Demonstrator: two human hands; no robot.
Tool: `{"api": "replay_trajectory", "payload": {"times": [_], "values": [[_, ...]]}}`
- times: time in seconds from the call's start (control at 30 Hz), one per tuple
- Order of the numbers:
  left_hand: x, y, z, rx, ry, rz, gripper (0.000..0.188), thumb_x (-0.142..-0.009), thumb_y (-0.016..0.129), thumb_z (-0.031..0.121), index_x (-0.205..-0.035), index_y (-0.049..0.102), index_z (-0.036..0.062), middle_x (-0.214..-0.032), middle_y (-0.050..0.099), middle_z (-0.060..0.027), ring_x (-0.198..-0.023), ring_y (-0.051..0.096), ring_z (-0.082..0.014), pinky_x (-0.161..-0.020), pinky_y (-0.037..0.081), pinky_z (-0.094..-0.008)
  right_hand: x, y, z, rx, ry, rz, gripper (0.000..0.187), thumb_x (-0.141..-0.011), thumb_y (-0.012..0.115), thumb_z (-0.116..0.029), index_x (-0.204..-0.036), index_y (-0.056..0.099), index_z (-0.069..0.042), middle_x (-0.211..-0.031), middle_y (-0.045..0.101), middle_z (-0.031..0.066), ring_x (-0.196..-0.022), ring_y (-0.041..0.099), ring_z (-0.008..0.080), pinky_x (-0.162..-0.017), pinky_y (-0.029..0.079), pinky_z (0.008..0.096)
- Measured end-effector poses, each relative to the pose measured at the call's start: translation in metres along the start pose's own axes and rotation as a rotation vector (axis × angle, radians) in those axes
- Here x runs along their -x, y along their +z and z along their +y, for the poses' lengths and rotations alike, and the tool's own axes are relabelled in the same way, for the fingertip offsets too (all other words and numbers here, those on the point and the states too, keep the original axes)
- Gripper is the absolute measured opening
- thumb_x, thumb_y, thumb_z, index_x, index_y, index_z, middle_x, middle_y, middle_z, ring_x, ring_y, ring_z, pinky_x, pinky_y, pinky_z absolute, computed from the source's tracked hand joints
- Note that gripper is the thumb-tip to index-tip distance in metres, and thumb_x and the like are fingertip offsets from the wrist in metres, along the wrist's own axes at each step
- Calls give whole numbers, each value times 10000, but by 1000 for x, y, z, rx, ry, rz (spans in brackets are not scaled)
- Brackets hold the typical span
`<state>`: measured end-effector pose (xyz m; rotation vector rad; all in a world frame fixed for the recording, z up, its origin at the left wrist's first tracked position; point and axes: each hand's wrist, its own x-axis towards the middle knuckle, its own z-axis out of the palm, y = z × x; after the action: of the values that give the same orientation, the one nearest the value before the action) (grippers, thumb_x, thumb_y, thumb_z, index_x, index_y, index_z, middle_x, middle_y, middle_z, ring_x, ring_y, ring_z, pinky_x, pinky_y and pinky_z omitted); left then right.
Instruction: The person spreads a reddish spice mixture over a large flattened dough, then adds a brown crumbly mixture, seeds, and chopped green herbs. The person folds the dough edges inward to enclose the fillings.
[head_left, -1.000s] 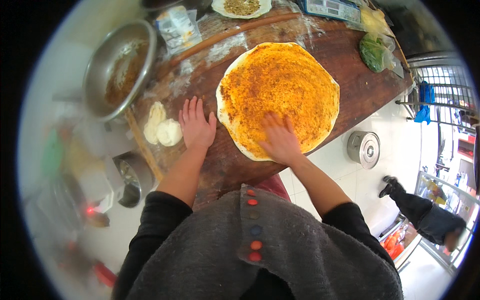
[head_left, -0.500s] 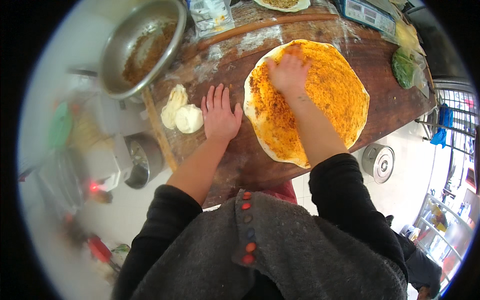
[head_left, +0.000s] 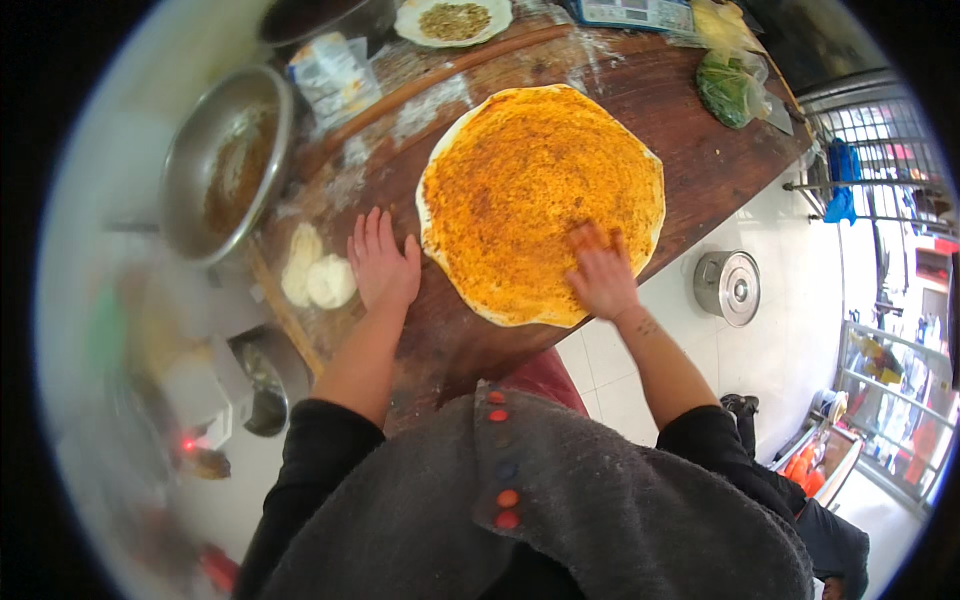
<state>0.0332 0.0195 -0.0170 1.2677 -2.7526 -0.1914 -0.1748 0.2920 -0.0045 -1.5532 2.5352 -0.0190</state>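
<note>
A large round sheet of dough lies flat on the wooden worktable, coated with an orange-brown oily paste almost to its pale rim. My right hand rests on the paste near the sheet's front right edge, fingers outstretched and slightly blurred, holding nothing. To the left of the sheet, my left hand is pressed flat on the wood with its fingers stretched out. Beside that hand sit a smooth round dough lump and a longer, twisted dough piece, the two touching.
A steel bowl with brown residue stands at the left. Along the back are a plastic bag, a plate of seeds or grains and a blue scale. Bagged greens lie at the far right; a lidded steel pot is on the floor.
My right hand has swept from the sheet's far left part to its front right edge. Paste now covers the left side more evenly. The whole view has shifted, while my left hand stays flat.
</note>
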Motion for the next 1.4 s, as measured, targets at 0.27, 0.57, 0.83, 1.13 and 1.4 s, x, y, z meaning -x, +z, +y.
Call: {"api": "replay_trajectory", "payload": {"times": [0.27, 0.57, 0.83, 1.13, 1.4], "values": [[1, 5, -3, 26, 100, 134, 525, -926, 511, 331, -1344, 457, 18, -1456, 402, -121, -1397, 293, -313, -1157, 200, -490, -165, -20, 27, -156, 633, 129, 656, -960, 386, -512, -1382, 459, -15, -1481, 391, 190, -1435, 246, 346, -1134, 123, 613], [2, 3, -3, 11, 71, 85, 541, -929, 508, 327, -1375, 427, 33, -1484, 371, -99, -1421, 264, -285, -1167, 190, -477, -49, -4, -92, -182, -265, 76, 656, -967, 376, -523, -1464, 360, -95, -1544, 316, 97, -1465, 187, 279, -1172, 96, 551], [2, 6, -5, 12, 97, 104, 540, -923, 518, 309, -1370, 424, 22, -1473, 376, -118, -1411, 276, -311, -1158, 201, -493, -19, -13, 64, -50, 282, 25, 728, -945, 404, -547, -1503, 274, -98, -1570, 245, 126, -1475, 158, 257, -1187, 61, 506], [0, -1, 3, -5, 103, 130, 537, -898, 546, 285, -1347, 441, 10, -1453, 398, -131, -1390, 307, -332, -1147, 219, -514, -164, -24, 108, 32, 158, 160, 930, -898, 381, -693, -1484, 253, 18, -1562, 231, 184, -1474, 147, 285, -1182, 103, 492], [0, -2, 3, -52, 106, 124, 534, -904, 548, 282, -1350, 430, 13, -1467, 385, -128, -1395, 300, -333, -1149, 222, -519, -266, -30, 21, -5, -35, 103, 971, -898, 330, -732, -1499, 211, 21, -1564, 212, 210, -1475, 150, 289, -1179, 92, 503]]}}
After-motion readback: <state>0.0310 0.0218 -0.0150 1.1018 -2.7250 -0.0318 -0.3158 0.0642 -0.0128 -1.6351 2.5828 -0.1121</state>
